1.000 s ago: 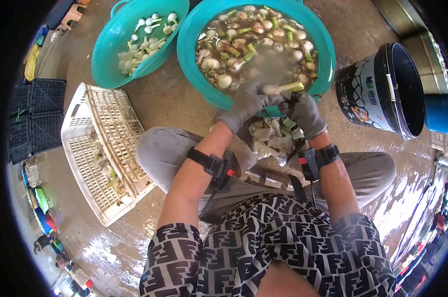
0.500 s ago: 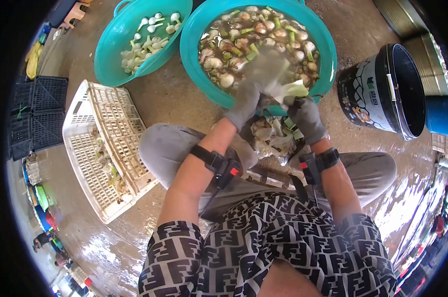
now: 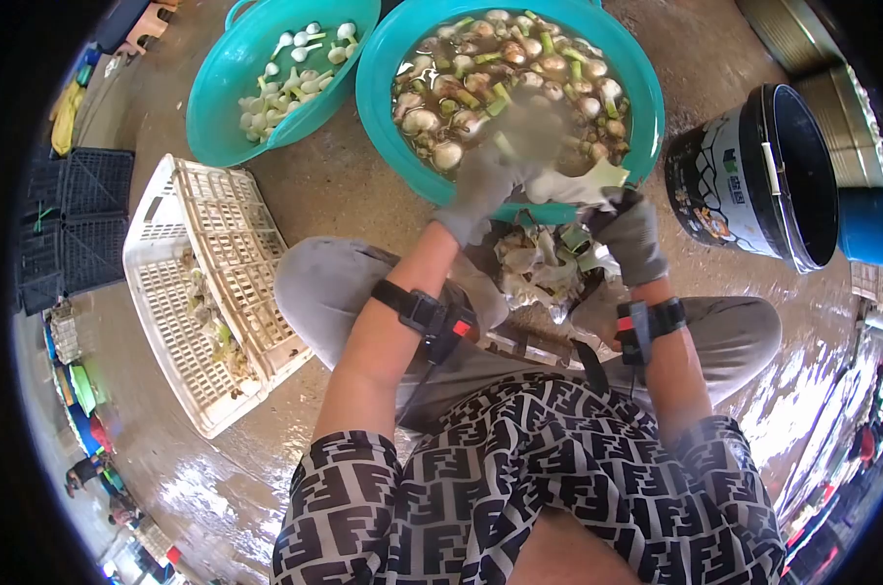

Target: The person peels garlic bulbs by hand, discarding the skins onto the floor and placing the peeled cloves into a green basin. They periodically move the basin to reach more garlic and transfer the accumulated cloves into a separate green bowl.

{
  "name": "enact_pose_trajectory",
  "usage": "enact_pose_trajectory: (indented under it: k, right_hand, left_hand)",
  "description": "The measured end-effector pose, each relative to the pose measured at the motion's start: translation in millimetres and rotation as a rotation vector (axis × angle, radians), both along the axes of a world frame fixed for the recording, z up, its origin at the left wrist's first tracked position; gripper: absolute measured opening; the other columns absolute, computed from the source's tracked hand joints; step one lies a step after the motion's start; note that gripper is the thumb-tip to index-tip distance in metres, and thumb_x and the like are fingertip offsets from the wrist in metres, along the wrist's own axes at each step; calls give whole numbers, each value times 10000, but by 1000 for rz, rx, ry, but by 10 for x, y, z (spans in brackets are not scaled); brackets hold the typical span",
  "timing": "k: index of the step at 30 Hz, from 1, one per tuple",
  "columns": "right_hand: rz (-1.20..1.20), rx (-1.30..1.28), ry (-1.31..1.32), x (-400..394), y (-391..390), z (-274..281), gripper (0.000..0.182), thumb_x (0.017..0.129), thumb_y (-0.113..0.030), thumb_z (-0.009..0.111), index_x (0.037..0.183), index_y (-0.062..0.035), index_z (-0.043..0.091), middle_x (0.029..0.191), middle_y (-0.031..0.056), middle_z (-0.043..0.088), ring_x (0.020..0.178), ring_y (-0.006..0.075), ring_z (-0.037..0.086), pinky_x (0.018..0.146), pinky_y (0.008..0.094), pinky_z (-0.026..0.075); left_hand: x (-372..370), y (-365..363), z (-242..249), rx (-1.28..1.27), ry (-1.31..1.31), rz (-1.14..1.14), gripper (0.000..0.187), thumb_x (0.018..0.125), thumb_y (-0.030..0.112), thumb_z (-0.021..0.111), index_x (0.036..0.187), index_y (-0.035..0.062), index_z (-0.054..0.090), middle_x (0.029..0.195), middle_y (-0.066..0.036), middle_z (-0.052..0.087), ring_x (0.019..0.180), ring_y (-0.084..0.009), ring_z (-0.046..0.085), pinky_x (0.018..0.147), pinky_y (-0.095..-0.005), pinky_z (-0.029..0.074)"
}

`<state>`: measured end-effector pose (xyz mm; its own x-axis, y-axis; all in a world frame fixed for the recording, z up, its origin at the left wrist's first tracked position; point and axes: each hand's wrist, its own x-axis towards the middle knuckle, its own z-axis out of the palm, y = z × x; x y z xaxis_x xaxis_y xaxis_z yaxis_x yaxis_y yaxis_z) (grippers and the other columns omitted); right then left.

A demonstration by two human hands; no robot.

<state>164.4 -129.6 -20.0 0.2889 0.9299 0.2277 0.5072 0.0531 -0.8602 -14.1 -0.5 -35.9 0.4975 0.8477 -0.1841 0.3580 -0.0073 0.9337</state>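
The person sits low on the wet concrete floor, knees apart, with both gloved hands raised over the near rim of the large teal basin. The left hand is closed around the white bulb end of an onion. The right hand is also closed, its fingers pinching a pale strip of outer skin at the onion's other end; whether it grips a small blade as well cannot be told. The onion lies roughly level between the two hands, directly above the basin's near edge.

The large teal basin holds murky water with many unpeeled onions and green stalk ends floating in it. A pile of peelings lies on the floor between the knees, just below the hands. A smaller teal basin stands to the left of the large one, nearly touching it, and holds clean white peeled onions. A white plastic crate lies flat beside the left knee with scraps on it. A black bucket stands to the right, near the large basin. Dark crates sit at the far left.
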Motion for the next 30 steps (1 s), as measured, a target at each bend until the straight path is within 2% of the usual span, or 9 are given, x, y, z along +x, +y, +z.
enact_pose_trajectory:
  k: [3, 9, 12, 13, 18, 20, 22, 29, 30]
  right_hand:
    - [-99, -120, 607, 127, -138, 81, 193, 613, 71, 664, 773, -3, 588, 705, 27, 596, 649, 121, 560, 602, 240, 470]
    - [-19, -58, 865, 702, -452, -369, 194, 692, -58, 647, 861, 3, 573, 783, 106, 616, 710, 218, 604, 659, 329, 505]
    - [182, -1060, 157, 723, -407, -261, 448, 732, -229, 663, 1123, -61, 523, 955, 183, 621, 817, 324, 605, 761, 348, 485]
    - [208, -1019, -394, 359, -292, 225, 458, 744, -248, 648, 1146, -77, 514, 956, 171, 629, 859, 324, 603, 781, 346, 478]
    - [-42, -341, 268, 86, 155, -23, 413, 751, -198, 654, 1138, -106, 545, 930, 133, 641, 857, 205, 619, 769, 315, 482]
    - [-45, -353, 219, -119, 309, 45, 332, 748, -155, 659, 1065, -91, 581, 889, 112, 649, 824, 177, 622, 741, 296, 485]
    - [-68, -333, 237, -187, 413, -29, 170, 736, -84, 658, 901, -63, 625, 777, 67, 653, 722, 133, 620, 656, 275, 493]
    - [-272, -368, 17, 221, 299, -560, 108, 725, -102, 627, 831, -90, 637, 718, 75, 646, 662, 159, 630, 590, 296, 496]
    - [-245, -408, 17, 283, 263, -608, 101, 724, -103, 618, 822, -92, 639, 715, 76, 646, 668, 165, 633, 595, 300, 495]
  left_hand:
    - [-60, 0, -32, -165, -303, -138, 299, 804, 229, 670, 1003, 12, 620, 931, -68, 645, 839, -132, 610, 724, -248, 501]
    - [-243, 210, -120, -520, -843, 2, 263, 844, 170, 610, 1045, 4, 578, 1029, -103, 604, 927, -202, 602, 793, -327, 530]
    - [-213, 211, 120, -484, -868, 85, 216, 804, 124, 650, 978, 8, 599, 894, -63, 630, 749, -137, 607, 649, -279, 519]
    - [-207, 200, 173, -421, -822, 60, 223, 798, 128, 656, 976, 5, 603, 898, -65, 631, 746, -134, 605, 649, -277, 514]
    - [-87, 12, 144, -93, -267, -17, 246, 798, 144, 668, 993, 12, 599, 924, -37, 629, 807, -99, 579, 712, -227, 489]
    - [-3, -54, 151, -23, -126, -42, 239, 768, 157, 703, 944, 22, 615, 871, -7, 632, 737, -51, 540, 675, -203, 457]
    - [5, -70, 112, 14, -138, -52, 231, 767, 153, 705, 936, 24, 615, 880, -13, 635, 740, -60, 553, 685, -210, 465]
    - [-158, 137, 55, 27, -438, 28, 206, 826, 130, 633, 997, 27, 584, 992, -68, 626, 885, -130, 587, 777, -265, 501]
    - [-193, 248, 42, -184, -895, 132, 254, 847, 157, 603, 1051, 14, 551, 1044, -87, 605, 916, -164, 586, 795, -289, 505]
